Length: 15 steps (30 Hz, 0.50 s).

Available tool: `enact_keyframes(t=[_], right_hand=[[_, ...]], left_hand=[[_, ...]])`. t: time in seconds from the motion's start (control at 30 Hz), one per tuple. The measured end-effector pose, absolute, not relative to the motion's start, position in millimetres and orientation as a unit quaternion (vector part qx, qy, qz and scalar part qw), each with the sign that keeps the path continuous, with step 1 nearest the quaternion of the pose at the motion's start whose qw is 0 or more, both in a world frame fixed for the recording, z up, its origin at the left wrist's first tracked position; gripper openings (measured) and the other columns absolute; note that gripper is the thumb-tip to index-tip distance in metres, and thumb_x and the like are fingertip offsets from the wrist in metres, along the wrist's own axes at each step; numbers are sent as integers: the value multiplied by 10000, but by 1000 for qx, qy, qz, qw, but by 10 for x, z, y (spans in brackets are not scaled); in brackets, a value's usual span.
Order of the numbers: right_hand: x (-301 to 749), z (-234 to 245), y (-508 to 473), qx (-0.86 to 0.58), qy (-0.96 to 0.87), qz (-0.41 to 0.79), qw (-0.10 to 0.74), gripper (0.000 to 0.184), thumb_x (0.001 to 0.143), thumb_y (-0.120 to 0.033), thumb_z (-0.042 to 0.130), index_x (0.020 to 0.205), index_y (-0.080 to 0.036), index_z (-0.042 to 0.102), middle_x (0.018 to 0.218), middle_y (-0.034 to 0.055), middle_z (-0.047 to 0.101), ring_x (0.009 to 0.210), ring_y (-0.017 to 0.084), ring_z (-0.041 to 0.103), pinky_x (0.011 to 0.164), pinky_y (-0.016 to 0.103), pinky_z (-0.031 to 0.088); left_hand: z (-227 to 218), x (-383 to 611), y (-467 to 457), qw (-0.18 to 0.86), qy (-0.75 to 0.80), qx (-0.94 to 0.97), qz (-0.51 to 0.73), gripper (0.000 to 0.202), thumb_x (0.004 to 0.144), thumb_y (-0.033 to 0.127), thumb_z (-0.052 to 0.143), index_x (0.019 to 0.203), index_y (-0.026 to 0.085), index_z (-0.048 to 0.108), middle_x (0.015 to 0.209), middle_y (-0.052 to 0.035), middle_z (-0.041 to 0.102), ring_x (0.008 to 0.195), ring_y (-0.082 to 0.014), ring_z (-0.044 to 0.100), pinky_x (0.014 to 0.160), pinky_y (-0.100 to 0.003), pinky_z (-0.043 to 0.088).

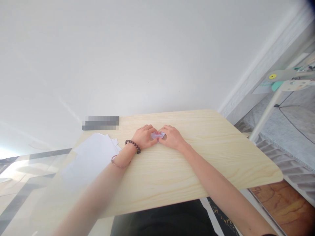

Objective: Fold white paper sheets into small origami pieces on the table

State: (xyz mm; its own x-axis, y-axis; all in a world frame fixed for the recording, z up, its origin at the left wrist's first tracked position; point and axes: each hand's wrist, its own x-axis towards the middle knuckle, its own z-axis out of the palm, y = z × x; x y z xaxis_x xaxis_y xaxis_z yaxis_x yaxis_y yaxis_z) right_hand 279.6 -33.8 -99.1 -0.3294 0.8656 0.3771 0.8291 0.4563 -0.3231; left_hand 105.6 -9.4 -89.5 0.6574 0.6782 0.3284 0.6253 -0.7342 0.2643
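A small folded piece of pale lilac paper (157, 134) lies near the far middle of a light wooden table (197, 164). My left hand (145, 137) and my right hand (172, 137) meet over it, fingers curled and pinching it from each side. The left wrist carries a dark bead bracelet (133, 145) and a thin cord band. Most of the paper is hidden under my fingers.
A loose stack of white sheets (93, 154) lies on the table's left part. A blurred dark strip (100, 123) sits at the far left edge against the white wall. To the right stand a white pole (264, 118) and a grey rug.
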Motion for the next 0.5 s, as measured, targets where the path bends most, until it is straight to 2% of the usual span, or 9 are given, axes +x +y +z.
enact_keyframes(t=[0.17,0.4,0.5], right_hand=[[2784,-983,-347,-525,-815,33,243,147,711,-271,524,828,-226,601,843,24,563,817,162,492,755,281,375],[2857,-976,-334,-542,-797,40,262,163,776,-274,470,869,-215,590,867,31,557,828,145,499,748,264,375],[2874,-979,-328,-542,-797,46,264,177,785,-295,466,872,-208,593,870,33,557,830,143,500,747,262,375]], left_hand=[[-893,1058,-101,83,361,904,216,250,755,396,478,897,218,582,844,-34,552,802,-181,488,700,-295,401],[-895,986,-20,182,353,881,255,240,770,376,479,898,200,582,850,-29,562,760,-143,511,714,-273,412],[-907,983,-7,193,363,873,264,249,772,381,472,894,200,592,846,-29,561,749,-137,515,699,-263,414]])
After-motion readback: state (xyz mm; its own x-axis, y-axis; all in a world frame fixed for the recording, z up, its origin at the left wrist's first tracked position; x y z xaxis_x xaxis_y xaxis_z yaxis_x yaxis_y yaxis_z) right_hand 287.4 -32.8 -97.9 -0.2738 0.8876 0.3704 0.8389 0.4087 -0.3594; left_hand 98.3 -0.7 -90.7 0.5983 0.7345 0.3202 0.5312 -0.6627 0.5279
